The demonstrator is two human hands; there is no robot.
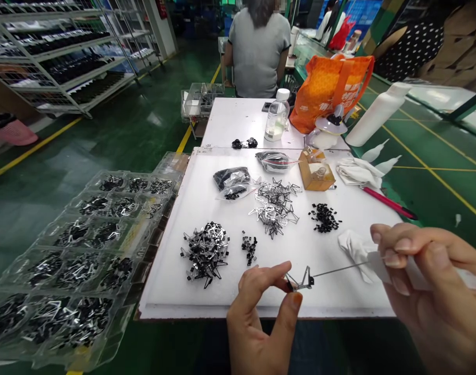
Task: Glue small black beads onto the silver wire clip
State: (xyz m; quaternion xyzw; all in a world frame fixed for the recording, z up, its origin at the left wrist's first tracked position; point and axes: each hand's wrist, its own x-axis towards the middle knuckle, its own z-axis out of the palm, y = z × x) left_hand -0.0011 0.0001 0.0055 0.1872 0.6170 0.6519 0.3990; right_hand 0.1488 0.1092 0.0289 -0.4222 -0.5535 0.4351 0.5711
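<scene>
Between thumb and forefinger, my left hand (263,315) pinches a small bent metal bracket (300,283) with black bits at its ends. My right hand (429,271) is closed on a thin metal rod (343,267), whose far tip meets or nearly meets the bracket's black end; the rod's rear part is hidden by my fingers. Beyond my left hand lies a small scatter of black pieces (248,249), left of it a heap of brackets with black bits (207,252). Farther back are a pile of bare brackets (275,205) and a pile of tiny black pieces (324,217).
Left of the white table (175,297) stands a clear compartment tray (122,229) full of brackets. Plastic bags (233,179), a yellowish box (316,174), a red pen-like tool (390,203), white cloths, a clear bottle (277,117) and an orange bag (327,94) sit farther back. A person sits ahead.
</scene>
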